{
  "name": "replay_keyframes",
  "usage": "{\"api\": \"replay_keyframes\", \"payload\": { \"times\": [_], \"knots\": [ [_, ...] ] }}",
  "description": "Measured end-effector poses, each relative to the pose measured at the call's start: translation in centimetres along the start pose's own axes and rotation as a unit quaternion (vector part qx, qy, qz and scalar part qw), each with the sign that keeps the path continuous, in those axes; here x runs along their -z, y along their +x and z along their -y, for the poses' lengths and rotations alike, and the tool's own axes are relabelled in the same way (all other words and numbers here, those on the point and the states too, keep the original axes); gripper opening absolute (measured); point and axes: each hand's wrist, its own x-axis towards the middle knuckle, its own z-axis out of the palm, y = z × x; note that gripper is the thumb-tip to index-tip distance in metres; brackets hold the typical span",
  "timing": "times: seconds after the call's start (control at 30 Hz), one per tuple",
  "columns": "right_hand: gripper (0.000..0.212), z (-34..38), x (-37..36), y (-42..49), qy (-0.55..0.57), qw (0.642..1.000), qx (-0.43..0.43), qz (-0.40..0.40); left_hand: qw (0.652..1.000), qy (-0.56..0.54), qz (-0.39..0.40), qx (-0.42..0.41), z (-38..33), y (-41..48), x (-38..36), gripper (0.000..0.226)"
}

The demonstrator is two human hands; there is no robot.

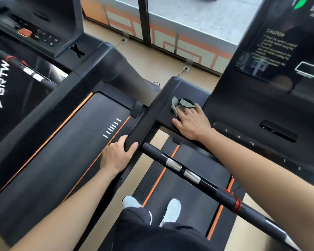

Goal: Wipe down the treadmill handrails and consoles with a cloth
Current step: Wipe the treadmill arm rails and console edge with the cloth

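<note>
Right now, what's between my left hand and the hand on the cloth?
In the head view, only the treadmill's black handrail arm: the left hand grips its near end, the right hand presses the cloth on the console tray.

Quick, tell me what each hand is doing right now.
Left hand: closed, gripping the end of the black handrail.
Right hand: open, flat fingers pressing the cloth onto the console tray.

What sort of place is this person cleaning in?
Most likely a gym: two treadmills stand side by side, the right one with a lit screen showing a caution notice and a black handrail, beside a large window.
</note>
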Motion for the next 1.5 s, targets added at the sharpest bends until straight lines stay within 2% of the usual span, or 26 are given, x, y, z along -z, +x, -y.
{"api": "replay_keyframes", "payload": {
  "times": [0.27,0.37,0.47,0.6,0.73,0.97,1.17,1.37,1.43,1.5],
  "knots": [
    [0.054,2.8,0.5,1.5,0.102,0.993,-0.057,0.022,1.000,0.027,-0.002,-0.004,-0.6,-0.3,0.2,0.062],
    [0.056,2.9,-0.4,-0.4,0.100,0.995,-0.016,-0.008,1.000,0.029,-0.005,-0.007,-0.7,-0.4,0.3,0.061],
    [0.069,2.5,-1.7,-3.6,0.008,0.996,0.047,-0.072,0.999,0.032,-0.008,-0.008,-0.6,-0.4,0.2,0.061],
    [0.064,2.9,-3.2,-7.2,-0.027,0.988,0.093,-0.122,0.999,0.035,-0.007,-0.008,-0.6,-0.3,0.2,0.062],
    [0.063,4.4,-3.5,-6.5,-0.008,0.991,0.074,-0.109,1.000,0.025,-0.011,-0.007,-0.4,-0.2,0.2,0.064],
    [0.063,6.2,-0.9,0.8,0.027,0.997,0.030,-0.066,1.000,0.022,-0.015,-0.009,-0.4,-0.2,0.1,0.062],
    [0.061,2.1,1.4,5.3,0.042,0.998,-0.030,-0.034,1.000,0.012,-0.017,-0.010,-0.1,0.0,-0.3,0.062],
    [0.068,-3.6,2.5,6.7,-0.016,0.995,-0.099,0.003,0.999,-0.005,-0.024,-0.024,0.5,0.2,-0.7,0.064],
    [0.069,-4.7,2.4,5.6,-0.063,0.994,-0.083,-0.012,0.999,-0.007,-0.026,-0.028,0.7,0.3,-0.9,0.066],
    [0.062,-5.3,2.1,3.7,-0.116,0.991,-0.025,-0.057,0.999,-0.010,-0.024,-0.027,0.7,0.3,-0.8,0.065]
  ]
}}
